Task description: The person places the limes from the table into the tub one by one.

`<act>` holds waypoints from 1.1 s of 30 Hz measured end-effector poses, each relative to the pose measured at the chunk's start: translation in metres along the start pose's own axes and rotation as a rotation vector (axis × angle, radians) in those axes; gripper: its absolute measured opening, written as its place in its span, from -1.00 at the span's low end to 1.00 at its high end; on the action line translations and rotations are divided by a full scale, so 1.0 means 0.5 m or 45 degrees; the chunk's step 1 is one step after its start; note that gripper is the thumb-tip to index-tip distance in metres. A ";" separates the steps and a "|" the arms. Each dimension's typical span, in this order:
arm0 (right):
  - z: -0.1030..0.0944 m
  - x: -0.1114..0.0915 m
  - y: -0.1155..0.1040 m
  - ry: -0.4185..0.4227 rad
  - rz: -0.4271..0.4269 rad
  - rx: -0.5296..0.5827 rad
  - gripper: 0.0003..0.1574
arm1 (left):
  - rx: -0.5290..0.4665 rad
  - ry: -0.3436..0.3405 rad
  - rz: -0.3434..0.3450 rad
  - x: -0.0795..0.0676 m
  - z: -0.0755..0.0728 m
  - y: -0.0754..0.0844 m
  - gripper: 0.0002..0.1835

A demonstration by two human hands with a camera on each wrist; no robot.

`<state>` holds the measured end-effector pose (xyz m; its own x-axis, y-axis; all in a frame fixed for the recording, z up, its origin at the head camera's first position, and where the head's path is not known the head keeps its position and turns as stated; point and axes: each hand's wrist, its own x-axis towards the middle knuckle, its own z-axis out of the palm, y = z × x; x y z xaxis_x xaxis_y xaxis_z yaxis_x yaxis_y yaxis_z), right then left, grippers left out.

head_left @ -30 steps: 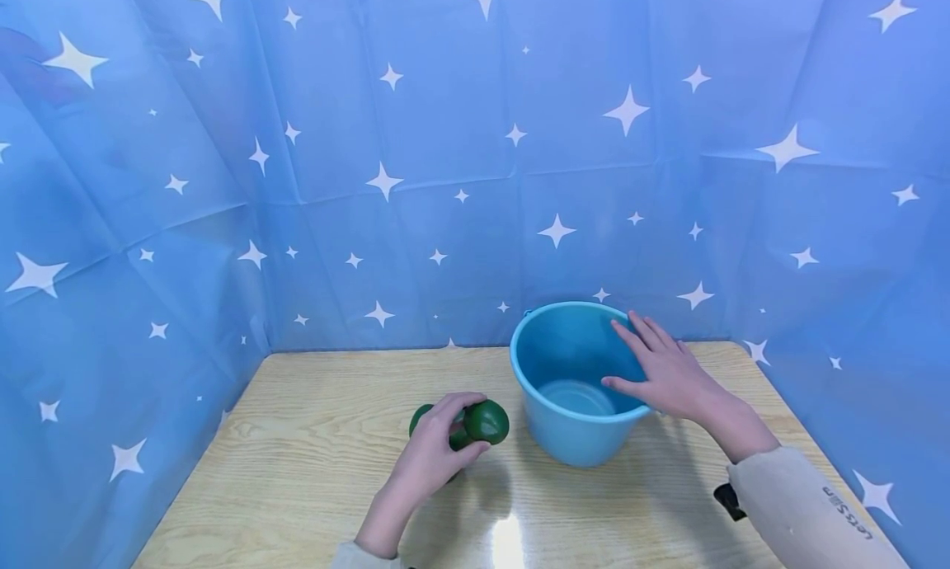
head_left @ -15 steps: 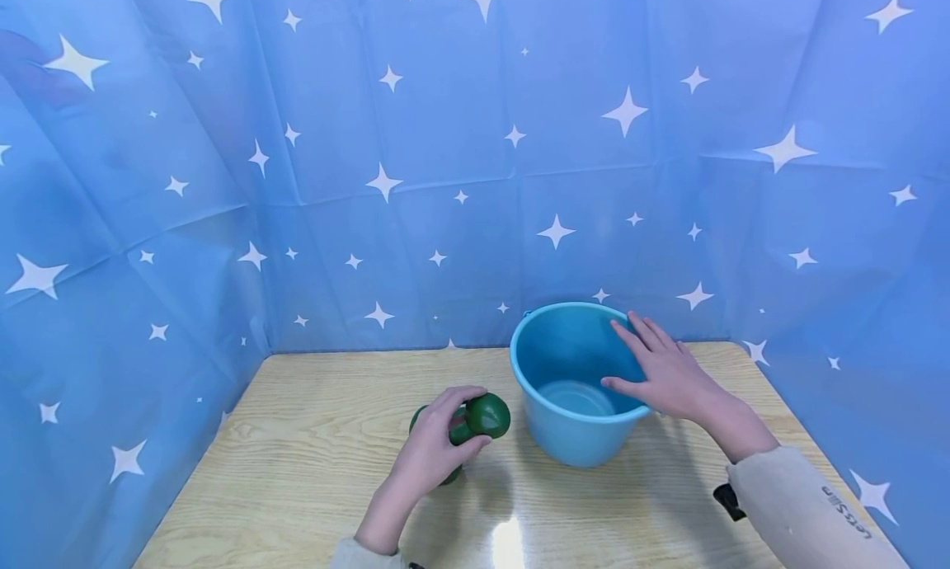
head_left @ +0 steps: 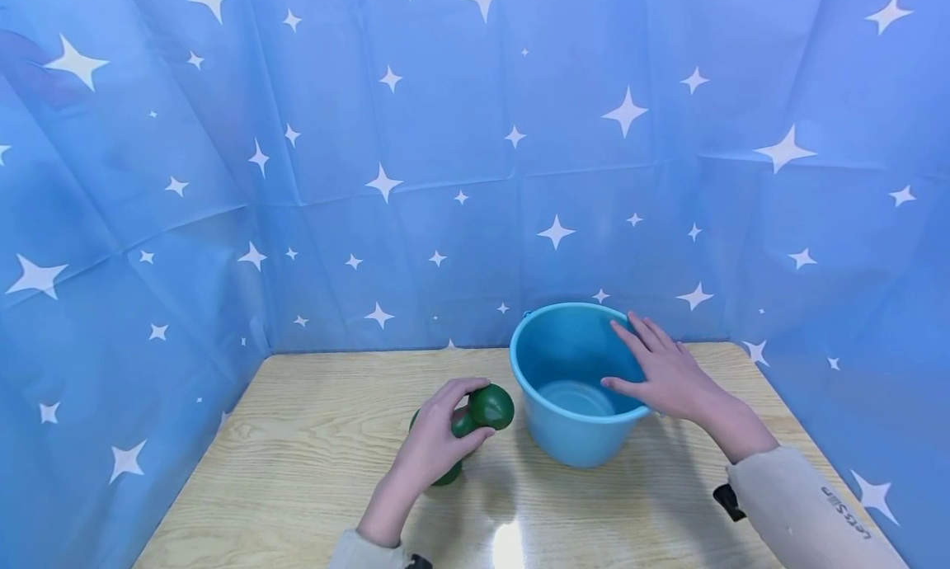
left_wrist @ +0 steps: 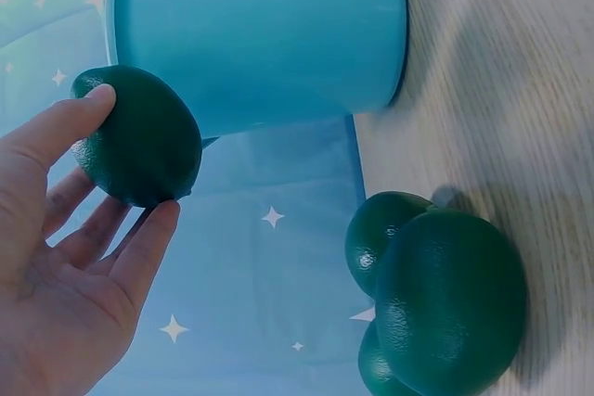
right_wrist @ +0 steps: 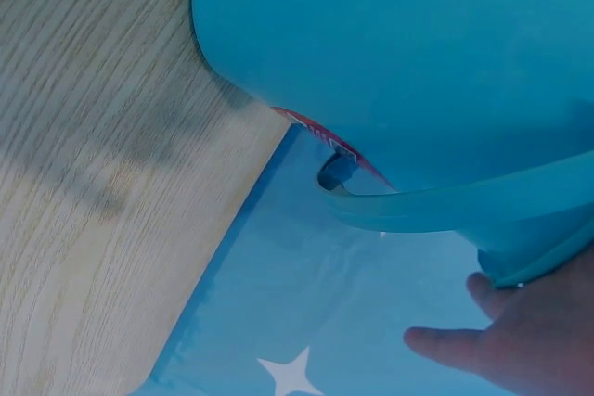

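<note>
My left hand (head_left: 426, 447) pinches a dark green lime (head_left: 492, 406) between thumb and fingertips, left of a light blue bucket (head_left: 582, 439). In the left wrist view the lime in hand (left_wrist: 144, 141) overlaps the bucket's side and is apart from the other limes. Those lie on the table beneath the hand: a large-looking lime (left_wrist: 450, 308) with two partly hidden behind it. My right hand (head_left: 671, 377) rests at the bucket's right rim, fingers straight and spread, thumb over the opening. In the right wrist view its fingertips show beside the rim.
The bucket stands upright on a pale wooden table (head_left: 319, 437); only its bare bottom shows inside. A blue handle (right_wrist: 418, 210) hangs along its outer side. Blue star-patterned cloth (head_left: 445, 140) hangs behind the table and along both sides.
My left hand has risen slightly with the lime, which has shifted up and a little right towards the bucket. More of the limes below now shows. The right hand and bucket stay put.
</note>
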<state>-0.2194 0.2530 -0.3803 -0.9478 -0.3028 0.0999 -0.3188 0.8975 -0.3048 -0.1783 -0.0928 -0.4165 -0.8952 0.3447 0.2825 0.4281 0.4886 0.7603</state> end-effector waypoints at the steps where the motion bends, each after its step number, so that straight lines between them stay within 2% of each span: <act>1: 0.000 0.000 0.000 0.000 0.000 -0.001 0.19 | 0.005 0.004 0.003 0.001 0.000 0.001 -0.37; 17: 0.001 0.002 0.002 0.000 -0.004 -0.014 0.19 | 0.011 0.006 0.000 0.013 -0.011 0.013 -0.38; 26: 0.000 0.003 0.000 0.006 -0.010 -0.019 0.19 | -0.031 0.026 0.046 0.016 -0.016 0.020 -0.37; 33: 0.001 0.001 0.001 0.006 -0.011 -0.018 0.18 | -0.009 0.034 0.076 0.021 -0.017 0.026 -0.37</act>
<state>-0.2203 0.2533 -0.3807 -0.9449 -0.3094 0.1066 -0.3272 0.8991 -0.2908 -0.1828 -0.0894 -0.3987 -0.8713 0.3512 0.3427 0.4797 0.4624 0.7457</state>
